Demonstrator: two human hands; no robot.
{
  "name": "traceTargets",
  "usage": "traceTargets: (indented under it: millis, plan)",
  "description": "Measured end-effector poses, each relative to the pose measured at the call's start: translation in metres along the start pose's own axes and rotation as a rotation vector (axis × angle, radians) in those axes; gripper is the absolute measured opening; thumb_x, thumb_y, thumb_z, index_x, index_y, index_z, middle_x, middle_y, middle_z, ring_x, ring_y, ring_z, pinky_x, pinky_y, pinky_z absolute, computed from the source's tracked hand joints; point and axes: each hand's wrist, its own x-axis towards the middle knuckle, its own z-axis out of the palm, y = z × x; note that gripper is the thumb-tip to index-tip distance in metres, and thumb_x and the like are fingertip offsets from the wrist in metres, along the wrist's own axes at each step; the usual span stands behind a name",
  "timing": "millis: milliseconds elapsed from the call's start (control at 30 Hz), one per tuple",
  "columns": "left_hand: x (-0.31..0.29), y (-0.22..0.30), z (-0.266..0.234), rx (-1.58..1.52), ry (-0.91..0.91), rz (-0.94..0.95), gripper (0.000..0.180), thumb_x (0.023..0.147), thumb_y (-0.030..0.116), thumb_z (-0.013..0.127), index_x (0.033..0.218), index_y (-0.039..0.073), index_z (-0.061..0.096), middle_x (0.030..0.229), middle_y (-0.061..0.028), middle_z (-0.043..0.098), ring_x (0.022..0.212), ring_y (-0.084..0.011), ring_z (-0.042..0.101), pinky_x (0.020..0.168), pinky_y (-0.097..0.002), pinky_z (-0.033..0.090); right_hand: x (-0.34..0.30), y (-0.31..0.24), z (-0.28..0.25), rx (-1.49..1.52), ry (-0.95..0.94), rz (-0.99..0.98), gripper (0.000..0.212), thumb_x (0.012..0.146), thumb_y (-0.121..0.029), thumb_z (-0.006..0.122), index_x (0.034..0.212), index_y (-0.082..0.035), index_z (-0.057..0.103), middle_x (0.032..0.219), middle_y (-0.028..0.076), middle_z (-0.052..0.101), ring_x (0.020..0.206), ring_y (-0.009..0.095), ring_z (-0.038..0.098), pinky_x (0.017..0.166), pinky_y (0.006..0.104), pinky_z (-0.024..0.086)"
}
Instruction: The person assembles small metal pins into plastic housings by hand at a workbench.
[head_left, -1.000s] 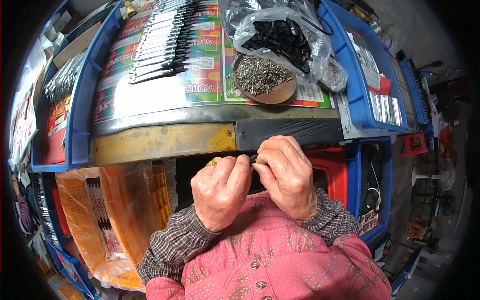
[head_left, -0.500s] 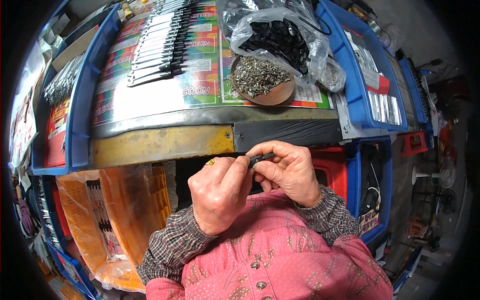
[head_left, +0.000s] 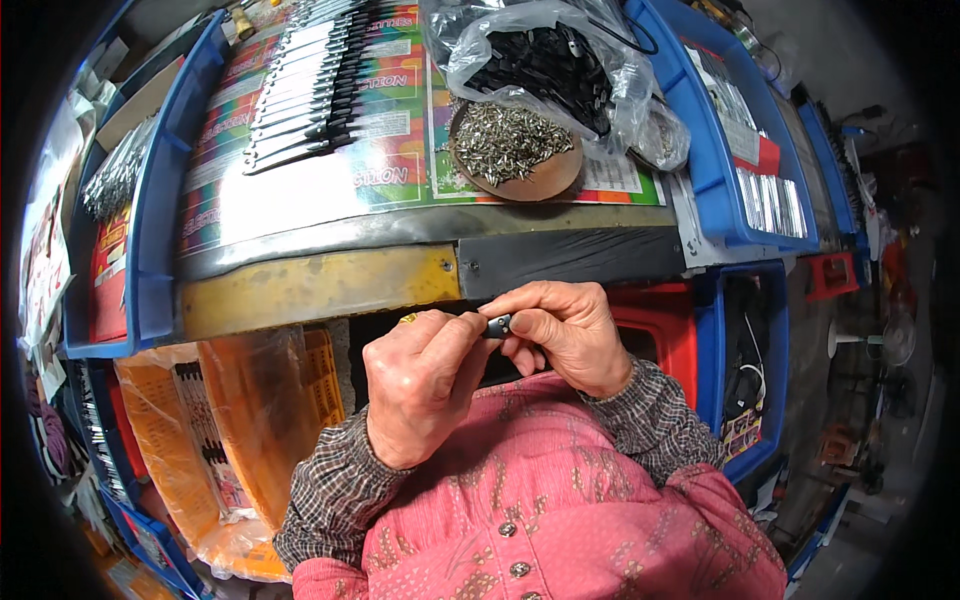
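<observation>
Grips a small black piece (head_left: 497, 326) between the pinched fingertips (head_left: 468, 326) of the left hand (head_left: 413, 385) and the right hand (head_left: 582, 345), with the right thumb (head_left: 538, 328) against it, just on the body side of the yellow-and-black front edge (head_left: 325, 293) of the bench (head_left: 400, 227). Has on that bench a round brown dish (head_left: 562, 178) heaped with small metal bits (head_left: 505, 142), beside a clear plastic bag (head_left: 632, 105) of black parts (head_left: 545, 75), and farther left a row of slim white-and-black pieces (head_left: 303, 97).

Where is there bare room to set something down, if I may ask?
The mat looks free in front of the row of slim tools, between the left blue tray and brown dish, and in the strip between row and plastic bag. Dish and bag crowd its right side.
</observation>
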Motion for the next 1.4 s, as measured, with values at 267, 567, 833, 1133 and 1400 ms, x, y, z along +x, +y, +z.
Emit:
traceTargets:
  millis: [267, 567, 833, 1133, 1400]
  plan:
    - [-0.002, 0.001, 0.001, 0.093, 0.002, 0.031, 0.022, 0.070, 0.000, 0.073, 0.089, 0.002, 0.064, 0.070, -0.0094, 0.058, 0.059, -0.0246, 0.059, 0.052, -0.0341, 0.047, -0.002, -0.003, 0.008, -0.050, 0.035, -0.024, 0.019, 0.096, -0.012, 0.058, 0.108, 0.001, 0.066, 0.076, 0.003, 0.064, 0.057, 0.004, 0.054, 0.051, 0.0162, 0.044]
    - [-0.005, 0.004, 0.002, 0.148, -0.006, 0.046, 0.023, 0.069, -0.001, 0.073, 0.091, 0.001, 0.065, 0.072, -0.0113, 0.060, 0.061, -0.0263, 0.061, 0.054, -0.0346, 0.048, -0.002, -0.001, 0.018, -0.204, 0.118, -0.061, 0.011, 0.094, -0.009, 0.060, 0.099, 0.000, 0.065, 0.075, 0.001, 0.063, 0.058, 0.001, 0.052, 0.050, 0.0159, 0.043]
    - [-0.005, 0.000, 0.006, 0.171, 0.047, 0.084, 0.022, 0.069, 0.003, 0.073, 0.089, 0.004, 0.064, 0.071, -0.0074, 0.056, 0.059, -0.0240, 0.058, 0.052, -0.0346, 0.047, -0.003, 0.009, 0.021, -0.172, 0.198, -0.096, 0.010, 0.093, -0.009, 0.061, 0.097, -0.001, 0.066, 0.074, 0.000, 0.062, 0.058, 0.001, 0.051, 0.048, 0.0161, 0.042]
    - [0.001, 0.001, 0.001, 0.114, -0.010, 0.051, 0.025, 0.067, -0.001, 0.074, 0.090, 0.002, 0.064, 0.075, -0.0094, 0.063, 0.064, -0.0250, 0.063, 0.056, -0.0336, 0.050, -0.001, -0.006, 0.023, -0.264, 0.232, -0.032, 0.013, 0.091, -0.008, 0.062, 0.102, -0.001, 0.064, 0.073, -0.003, 0.059, 0.061, 0.000, 0.051, 0.051, 0.0162, 0.042]
    - [0.038, -0.025, -0.039, 0.230, 0.101, 0.060, 0.021, 0.074, 0.000, 0.073, 0.092, 0.002, 0.063, 0.068, -0.0101, 0.059, 0.055, -0.0229, 0.057, 0.052, -0.0329, 0.045, 0.004, -0.021, 0.010, -0.602, 0.294, -0.413, 0.024, 0.084, 0.000, 0.068, 0.107, 0.000, 0.062, 0.077, 0.003, 0.061, 0.064, 0.005, 0.056, 0.055, 0.0211, 0.046]
